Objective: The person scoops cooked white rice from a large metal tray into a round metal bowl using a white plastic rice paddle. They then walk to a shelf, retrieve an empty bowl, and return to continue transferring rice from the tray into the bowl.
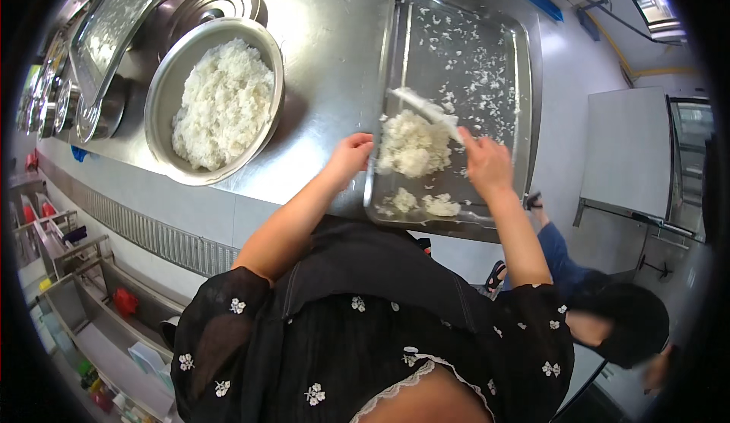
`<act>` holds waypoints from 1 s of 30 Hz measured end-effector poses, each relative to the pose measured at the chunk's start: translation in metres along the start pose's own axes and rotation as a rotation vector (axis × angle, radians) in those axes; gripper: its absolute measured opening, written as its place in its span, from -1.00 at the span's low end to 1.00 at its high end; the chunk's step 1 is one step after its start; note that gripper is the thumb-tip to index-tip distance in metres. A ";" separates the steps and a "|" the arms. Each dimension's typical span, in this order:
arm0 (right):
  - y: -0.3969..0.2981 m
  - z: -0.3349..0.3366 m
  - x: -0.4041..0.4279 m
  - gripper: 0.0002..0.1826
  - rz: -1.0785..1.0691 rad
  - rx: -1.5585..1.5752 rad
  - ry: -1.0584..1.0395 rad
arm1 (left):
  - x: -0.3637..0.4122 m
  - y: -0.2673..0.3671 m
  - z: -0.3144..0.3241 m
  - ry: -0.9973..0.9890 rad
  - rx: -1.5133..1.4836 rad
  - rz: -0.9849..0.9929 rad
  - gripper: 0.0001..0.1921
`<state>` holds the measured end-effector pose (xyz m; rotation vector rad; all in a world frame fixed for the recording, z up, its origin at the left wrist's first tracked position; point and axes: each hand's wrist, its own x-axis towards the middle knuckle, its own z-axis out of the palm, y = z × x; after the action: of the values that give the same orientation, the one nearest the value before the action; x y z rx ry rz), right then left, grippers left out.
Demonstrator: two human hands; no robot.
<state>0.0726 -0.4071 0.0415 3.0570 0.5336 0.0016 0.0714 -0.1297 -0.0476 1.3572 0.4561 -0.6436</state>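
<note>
With my right hand I grip a white rice paddle, its blade coated with grains and lying over a mound of cooked white rice. The mound rests by the left wall of a shallow rectangular metal tray. My left hand holds that left rim, fingers curled over it. Two small clumps of rice lie near the tray's close end. Loose grains are scattered over its far and right floor. To the left stands a big metal bowl heaped with cooked rice.
A round metal lid lies behind the bowl. Another metal tray sits on lidded pots at the left. The stainless steel table carries everything. At my right, a person is close by, near a white cabinet.
</note>
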 end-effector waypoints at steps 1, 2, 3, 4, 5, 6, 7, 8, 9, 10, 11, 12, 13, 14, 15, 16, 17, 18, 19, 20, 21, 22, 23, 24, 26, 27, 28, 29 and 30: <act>-0.008 0.000 -0.002 -0.53 -0.068 0.057 0.006 | 0.001 0.001 -0.011 0.023 -0.030 0.035 -0.76; -0.011 -0.001 -0.004 -0.56 -0.136 0.114 0.013 | 0.000 0.002 -0.024 0.018 0.023 0.048 -0.76; -0.010 -0.004 -0.006 -0.57 -0.082 0.135 0.010 | -0.010 0.015 -0.033 0.016 0.076 0.059 -0.75; -0.005 -0.010 -0.007 -0.58 -0.033 0.153 0.003 | -0.020 0.024 -0.038 0.029 0.082 0.044 -0.75; 0.003 -0.014 -0.008 -0.58 0.016 0.171 -0.003 | -0.027 0.029 -0.042 0.044 0.088 0.029 -0.74; 0.016 0.007 -0.011 -0.62 0.093 0.254 0.138 | -0.026 0.024 -0.054 0.031 0.124 0.021 -0.72; 0.022 0.016 -0.008 -0.62 0.200 0.290 0.085 | -0.023 0.017 -0.062 0.040 0.130 0.019 -0.72; 0.029 0.021 -0.007 -0.62 0.307 0.321 0.031 | -0.023 0.013 -0.065 0.047 0.134 0.019 -0.71; 0.032 0.026 -0.007 -0.62 0.417 0.350 -0.022 | -0.022 0.009 -0.069 0.051 0.141 0.020 -0.70; 0.030 0.039 -0.009 -0.60 0.390 0.231 -0.090 | -0.020 0.008 -0.068 0.045 0.144 0.021 -0.69; 0.019 0.054 -0.019 -0.58 0.371 0.278 -0.189 | -0.019 0.007 -0.069 0.044 0.158 0.019 -0.70; 0.001 0.062 -0.026 -0.57 0.244 0.296 -0.147 | -0.019 0.006 -0.069 0.050 0.164 0.019 -0.70; -0.016 0.064 -0.034 -0.55 0.122 0.312 -0.107 | -0.020 0.005 -0.068 0.051 0.172 0.017 -0.70; -0.024 0.060 -0.040 -0.54 0.051 0.327 -0.115 | -0.021 0.003 -0.067 0.047 0.135 0.009 -0.70; -0.031 0.051 -0.042 -0.53 -0.021 0.344 -0.117 | -0.023 0.005 -0.067 0.045 0.101 0.004 -0.71; -0.035 0.042 -0.042 -0.52 -0.090 0.363 -0.115 | -0.024 0.007 -0.068 0.043 0.073 0.002 -0.71; -0.032 0.033 -0.040 -0.52 -0.141 0.311 -0.098 | -0.023 0.006 -0.070 0.039 0.078 0.000 -0.71; -0.023 0.022 -0.036 -0.51 -0.190 0.253 -0.084 | -0.022 0.005 -0.072 0.031 0.078 -0.002 -0.71; -0.014 0.017 -0.031 -0.51 -0.242 0.196 -0.067 | -0.021 0.006 -0.072 0.025 0.079 -0.002 -0.71; -0.007 0.019 -0.024 -0.53 -0.217 0.159 -0.005 | -0.020 0.007 -0.073 0.020 0.101 0.004 -0.71; -0.003 0.023 -0.013 -0.53 -0.166 0.134 0.040 | -0.019 0.009 -0.073 0.012 0.121 0.011 -0.71; -0.001 0.032 0.001 -0.54 -0.119 0.115 0.085 | -0.020 0.010 -0.073 0.010 0.142 0.014 -0.71; 0.000 0.038 0.013 -0.54 -0.072 0.095 0.130 | -0.020 0.011 -0.071 0.004 0.145 0.012 -0.70; -0.004 0.043 0.025 -0.55 -0.090 0.093 0.134 | -0.021 0.012 -0.072 0.006 0.152 0.006 -0.69; -0.014 0.051 0.043 -0.57 -0.125 0.087 0.142 | -0.022 0.013 -0.069 0.029 0.163 0.037 -0.67; -0.019 0.050 0.043 -0.56 -0.169 0.102 0.096 | -0.021 0.011 -0.068 0.053 0.165 0.073 -0.66; -0.023 0.047 0.039 -0.55 -0.212 0.117 0.051 | -0.020 0.009 -0.068 0.075 0.169 0.109 -0.65; -0.027 0.043 0.034 -0.54 -0.254 0.131 0.006 | -0.016 0.003 -0.072 0.103 0.212 0.201 -0.64; -0.024 0.038 0.023 -0.48 -0.422 0.087 0.040 | -0.009 -0.005 -0.072 0.126 0.250 0.295 -0.64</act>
<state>0.0865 -0.3785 0.0024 2.9632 1.1969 0.0271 0.0659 -0.0574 -0.0580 1.6706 0.2727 -0.3808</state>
